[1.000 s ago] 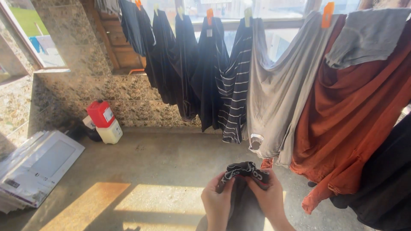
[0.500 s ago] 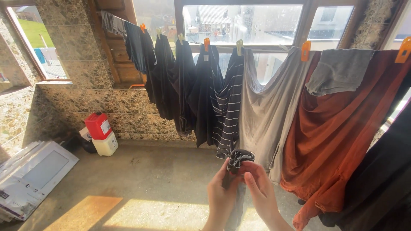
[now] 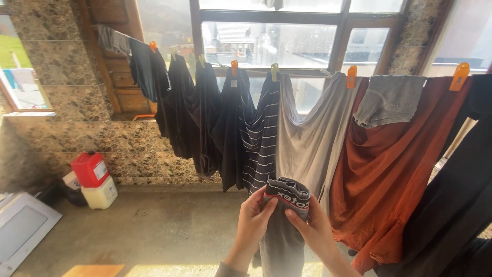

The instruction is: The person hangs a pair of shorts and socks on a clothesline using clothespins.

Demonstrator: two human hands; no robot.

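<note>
Seen from the head camera, the left hand [image 3: 253,220] and the right hand [image 3: 312,231] both pinch a bunched grey stretch-cotton undergarment with a dark elastic waistband [image 3: 285,205]. The fingers of each hand are closed on its waistband, left ones on the near-left edge, right ones under the right edge, and the soft grey cloth hangs down between the wrists. The garment is held in the air in front of the washing line, just below the hanging clothes.

Behind it, a clothes line runs across a wooden-framed window [image 3: 266,36]. From it hang several dark navy garments [image 3: 205,113], a navy top with thin white stripes [image 3: 261,138], a limp pale grey jersey top [image 3: 307,138], a small grey cloth piece [image 3: 389,97] and a rust-orange woven shirt [image 3: 389,179], fixed with orange plastic pegs [image 3: 351,76].

On the concrete floor [image 3: 154,231], against the speckled stone wall [image 3: 66,102] at the left edge, a red plastic canister [image 3: 89,168] sits on a cream-white plastic canister [image 3: 101,194]; what they contain cannot be seen. A flat white panel [image 3: 20,231], possibly cardboard, lies in the near-left corner.
</note>
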